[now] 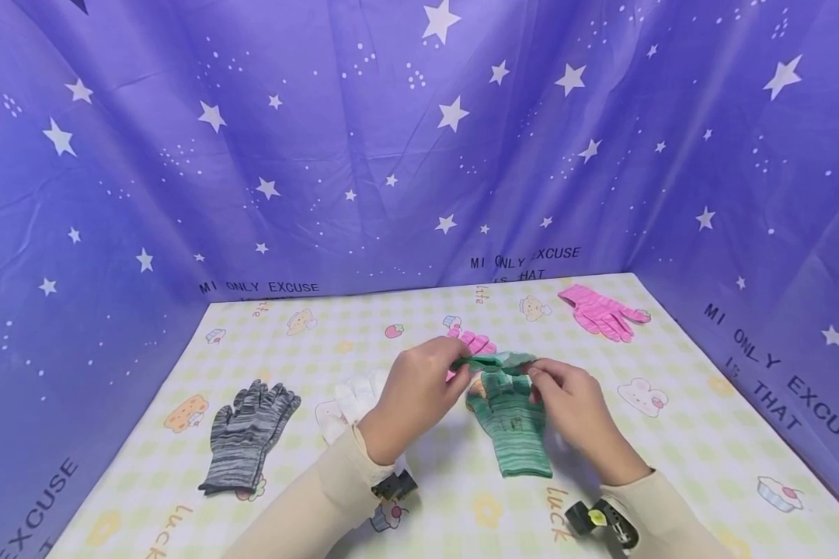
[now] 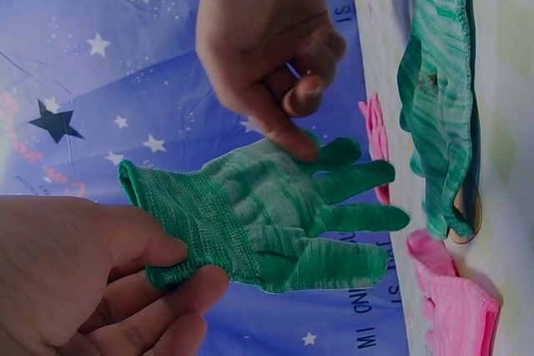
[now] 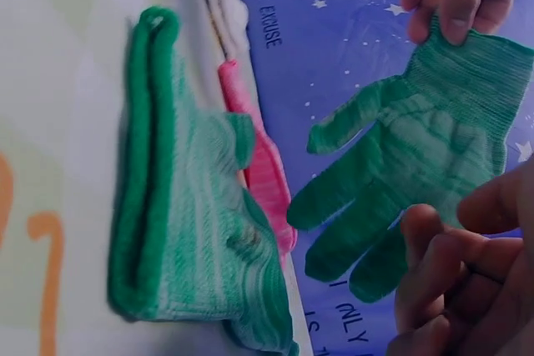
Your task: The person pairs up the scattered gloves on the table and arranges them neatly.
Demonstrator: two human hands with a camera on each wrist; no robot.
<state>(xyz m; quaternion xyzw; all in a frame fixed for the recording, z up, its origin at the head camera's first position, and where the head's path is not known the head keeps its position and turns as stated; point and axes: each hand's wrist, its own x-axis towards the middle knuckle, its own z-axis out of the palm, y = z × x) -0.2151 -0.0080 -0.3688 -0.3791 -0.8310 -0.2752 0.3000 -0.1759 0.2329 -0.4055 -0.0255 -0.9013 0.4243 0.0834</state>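
My left hand (image 1: pixel 419 388) pinches the cuff of a green knitted glove (image 2: pixel 267 223) between thumb and fingers; the glove hangs with its fingers downward in both wrist views. My right hand (image 1: pixel 573 400) is at the glove's far side edge, one fingertip against the fabric, its other fingers loosely bent and apart from the thumb. A second green glove (image 1: pixel 520 439) lies on the table below the raised one, cuff toward me. Behind it, partly covered by the raised glove and my left hand, is a pink glove (image 1: pixel 477 341).
A grey-and-black glove (image 1: pixel 248 435) lies at the left of the table (image 1: pixel 363 318). White gloves (image 1: pixel 356 396) lie beside my left forearm, partly hidden by it. Another pink glove (image 1: pixel 601 312) sits at the back right. Purple star-patterned curtains (image 1: pixel 335 155) stand round the table.
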